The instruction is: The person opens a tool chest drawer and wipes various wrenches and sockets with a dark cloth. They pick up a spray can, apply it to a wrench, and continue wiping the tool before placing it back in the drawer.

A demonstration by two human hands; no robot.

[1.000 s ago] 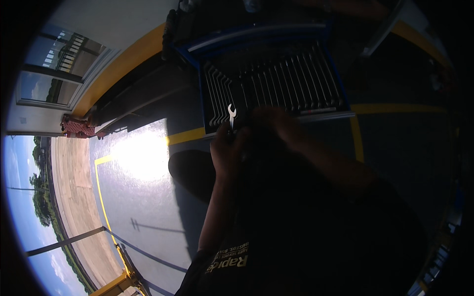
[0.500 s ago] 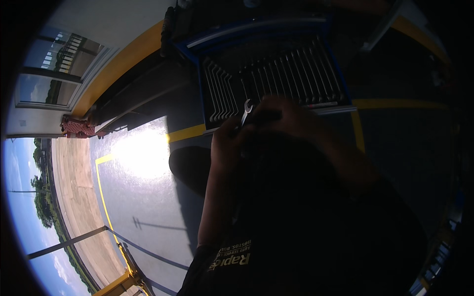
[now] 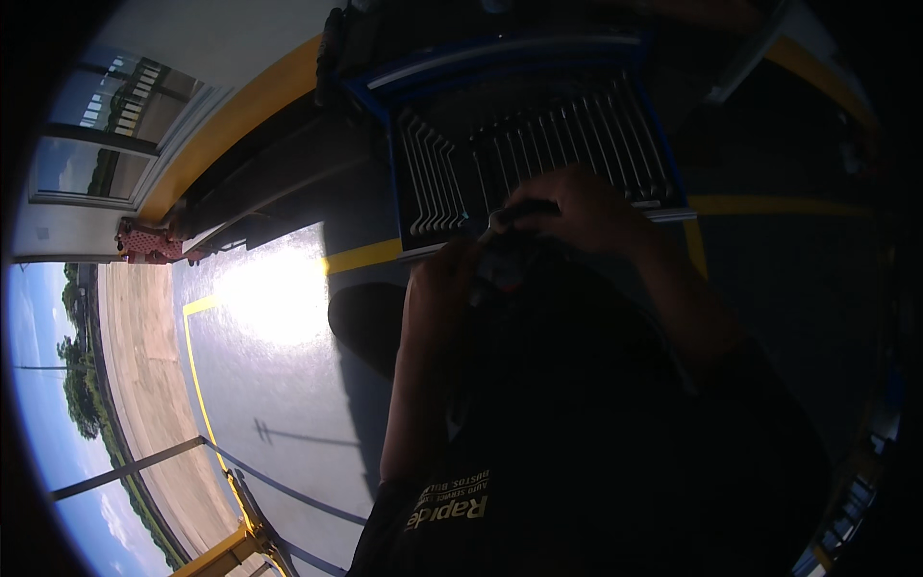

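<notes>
My left hand (image 3: 445, 277) is closed around an open-end wrench (image 3: 496, 221), whose pale metal head sticks up past the fingers. Just right of it my right hand (image 3: 582, 213) is curled, its fingertips at the wrench head. Something dark, perhaps a cloth, shows under those fingers, but shadow hides what it is. Beyond both hands lies a pulled-out blue tool drawer (image 3: 392, 159). Bent wrenches (image 3: 423, 178) fill its left side, and a long row of straight wrenches (image 3: 577, 144) fills its middle and right.
Yellow lines (image 3: 361, 258) mark the grey floor, which has a bright sunlit patch (image 3: 274, 279) to the left. A dark bench-like shape (image 3: 279, 173) runs along the left wall. At lower left stands a yellow metal frame (image 3: 231, 548). Deep shadow covers the right side.
My right hand has shifted, and its fingertips have come onto the wrench head. The wrench's jaw, plainly visible earlier, is now partly covered. My left hand has stayed nearly in place.
</notes>
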